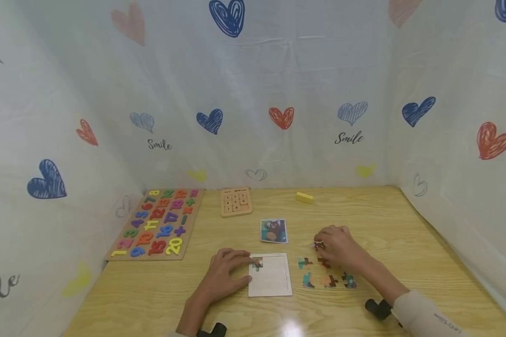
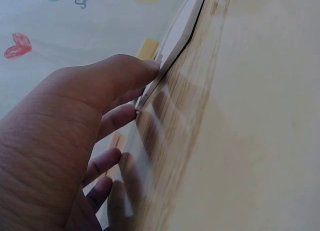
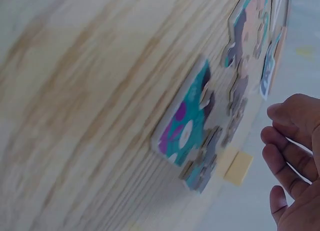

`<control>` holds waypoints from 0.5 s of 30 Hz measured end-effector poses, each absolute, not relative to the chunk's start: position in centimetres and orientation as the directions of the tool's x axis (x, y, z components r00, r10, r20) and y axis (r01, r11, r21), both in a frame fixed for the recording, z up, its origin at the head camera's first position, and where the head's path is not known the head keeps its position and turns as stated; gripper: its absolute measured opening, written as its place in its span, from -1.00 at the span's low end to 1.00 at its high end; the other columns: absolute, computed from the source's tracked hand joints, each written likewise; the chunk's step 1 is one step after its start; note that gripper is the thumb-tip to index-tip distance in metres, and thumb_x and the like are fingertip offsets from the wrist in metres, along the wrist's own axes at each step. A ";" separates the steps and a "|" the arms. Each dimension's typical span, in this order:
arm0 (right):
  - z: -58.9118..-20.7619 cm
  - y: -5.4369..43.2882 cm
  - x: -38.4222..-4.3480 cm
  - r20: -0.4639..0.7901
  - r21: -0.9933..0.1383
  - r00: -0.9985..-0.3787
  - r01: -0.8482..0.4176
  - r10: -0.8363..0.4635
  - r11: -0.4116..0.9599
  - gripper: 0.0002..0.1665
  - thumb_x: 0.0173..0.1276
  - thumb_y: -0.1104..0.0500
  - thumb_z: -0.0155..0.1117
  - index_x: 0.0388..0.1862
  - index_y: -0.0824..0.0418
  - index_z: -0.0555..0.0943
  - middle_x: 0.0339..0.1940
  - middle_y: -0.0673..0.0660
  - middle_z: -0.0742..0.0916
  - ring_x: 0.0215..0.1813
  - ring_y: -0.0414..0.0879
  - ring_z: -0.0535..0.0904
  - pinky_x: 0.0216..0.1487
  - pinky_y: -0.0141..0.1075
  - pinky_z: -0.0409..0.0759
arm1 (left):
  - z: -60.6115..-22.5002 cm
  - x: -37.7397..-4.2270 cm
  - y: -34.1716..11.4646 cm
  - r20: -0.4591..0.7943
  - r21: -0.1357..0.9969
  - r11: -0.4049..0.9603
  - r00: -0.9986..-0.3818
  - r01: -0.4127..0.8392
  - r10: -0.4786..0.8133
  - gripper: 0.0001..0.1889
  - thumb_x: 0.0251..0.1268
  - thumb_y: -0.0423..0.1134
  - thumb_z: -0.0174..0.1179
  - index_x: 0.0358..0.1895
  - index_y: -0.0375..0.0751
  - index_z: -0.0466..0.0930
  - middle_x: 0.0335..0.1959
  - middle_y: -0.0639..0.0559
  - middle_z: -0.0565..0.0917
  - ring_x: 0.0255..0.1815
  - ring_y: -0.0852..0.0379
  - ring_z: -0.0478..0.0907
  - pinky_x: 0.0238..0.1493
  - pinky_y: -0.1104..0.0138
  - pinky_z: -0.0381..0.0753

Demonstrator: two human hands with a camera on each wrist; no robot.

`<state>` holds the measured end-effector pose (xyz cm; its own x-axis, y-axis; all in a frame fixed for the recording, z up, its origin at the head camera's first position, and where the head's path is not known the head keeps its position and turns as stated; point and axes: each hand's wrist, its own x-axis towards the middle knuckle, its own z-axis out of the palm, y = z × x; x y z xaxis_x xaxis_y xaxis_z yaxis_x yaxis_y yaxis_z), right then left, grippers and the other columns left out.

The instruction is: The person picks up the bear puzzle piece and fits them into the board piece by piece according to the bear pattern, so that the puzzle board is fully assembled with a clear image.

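Observation:
A square white puzzle tray [image 1: 270, 283] lies on the table, with one jigsaw piece [image 1: 257, 263] in its upper left corner. My left hand [image 1: 225, 276] rests at the tray's left side, its index finger reaching that piece and its thumb at the tray's edge [image 2: 172, 53]. To the right of the tray lie several loose jigsaw pieces [image 1: 308, 280], printed in teal, brown and peach. Over them hovers my right hand [image 1: 341, 248], fingers loosely bent, its fingertips close to a dark piece [image 1: 319, 245]. In the right wrist view, nothing shows between these fingers [image 3: 280, 158].
Behind the tray lies a bear picture card [image 1: 273, 231]. Farther back are a wooden sliding number puzzle [image 1: 236, 211] and a yellow block [image 1: 305, 197]. A board of coloured numbers [image 1: 149, 224] occupies the left side. Heart-printed curtains [image 1: 253, 150] enclose the table [image 1: 219, 309].

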<state>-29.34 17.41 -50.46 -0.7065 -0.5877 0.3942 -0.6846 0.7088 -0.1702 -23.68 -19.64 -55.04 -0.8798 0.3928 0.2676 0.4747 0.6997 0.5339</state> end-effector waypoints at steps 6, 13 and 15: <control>-50.9 18.3 -29.7 0.363 -0.191 -0.718 -0.681 -0.593 0.707 -0.75 0.17 0.24 0.54 -0.15 0.15 0.74 -0.17 0.02 0.74 -0.09 -0.03 0.60 -0.13 -0.09 0.30 | -55.0 -23.6 -19.6 0.256 0.532 0.706 -0.884 0.467 0.391 -0.61 0.23 0.08 0.36 0.14 0.28 0.68 0.26 0.28 0.54 0.30 0.01 0.27 0.21 -0.16 0.22; -51.4 19.3 -30.3 0.328 -0.200 -0.736 -0.667 -0.593 0.718 -0.69 0.13 0.27 0.52 -0.11 0.19 0.73 -0.13 0.07 0.74 -0.04 0.05 0.59 -0.11 -0.01 0.32 | -55.0 -23.6 -19.6 0.271 0.520 0.710 -0.880 0.475 0.390 -0.62 0.25 0.09 0.34 0.14 0.26 0.68 0.27 0.27 0.54 0.29 0.02 0.28 0.18 -0.13 0.24; -51.6 19.4 -30.5 0.323 -0.188 -0.737 -0.665 -0.594 0.723 -0.71 0.13 0.26 0.52 -0.13 0.18 0.73 -0.14 0.06 0.74 -0.05 0.05 0.60 -0.11 0.00 0.33 | -55.1 -23.6 -19.6 0.278 0.515 0.711 -0.878 0.479 0.390 -0.62 0.25 0.09 0.34 0.14 0.26 0.68 0.27 0.26 0.54 0.29 0.02 0.28 0.18 -0.12 0.24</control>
<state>-30.47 19.41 -51.59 -0.7367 -0.5938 0.3235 -0.6652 0.7225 -0.1884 -23.59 -19.59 -55.06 -0.8777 0.3905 0.2777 0.4792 0.7108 0.5150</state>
